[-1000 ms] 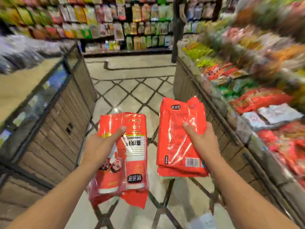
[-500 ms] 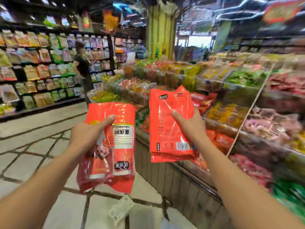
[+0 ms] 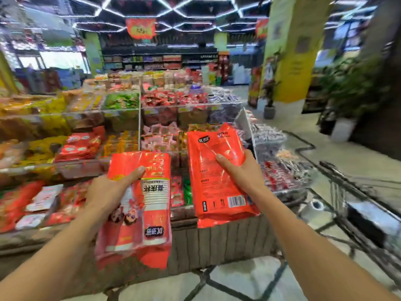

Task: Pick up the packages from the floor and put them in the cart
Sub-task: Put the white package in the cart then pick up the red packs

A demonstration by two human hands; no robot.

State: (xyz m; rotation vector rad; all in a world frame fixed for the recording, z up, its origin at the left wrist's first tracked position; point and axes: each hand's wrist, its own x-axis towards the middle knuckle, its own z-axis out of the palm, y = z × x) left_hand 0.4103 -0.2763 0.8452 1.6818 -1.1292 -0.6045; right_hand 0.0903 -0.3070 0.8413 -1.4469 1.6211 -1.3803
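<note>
My left hand (image 3: 108,190) grips a red package of paper cups (image 3: 149,213) by its left edge, thumb across the front. My right hand (image 3: 240,172) holds a second red package (image 3: 208,183), back side with a barcode facing me, thumb on its middle. Both packages hang upright at chest height in front of a snack display. A wire shopping cart (image 3: 358,205) comes into view at the right edge, blurred, to the right of my right arm.
A tiered snack display (image 3: 121,118) with a slatted wooden base (image 3: 217,244) stands straight ahead. Tiled floor (image 3: 249,281) lies below. A yellow pillar (image 3: 290,51) and potted plants (image 3: 351,94) stand at the back right, with open aisle floor between them and the cart.
The view has swung to the right: the aisle and far shelves are gone, the snack display now faces me, and the cart has appeared at the right. Both hands still hold their packages.
</note>
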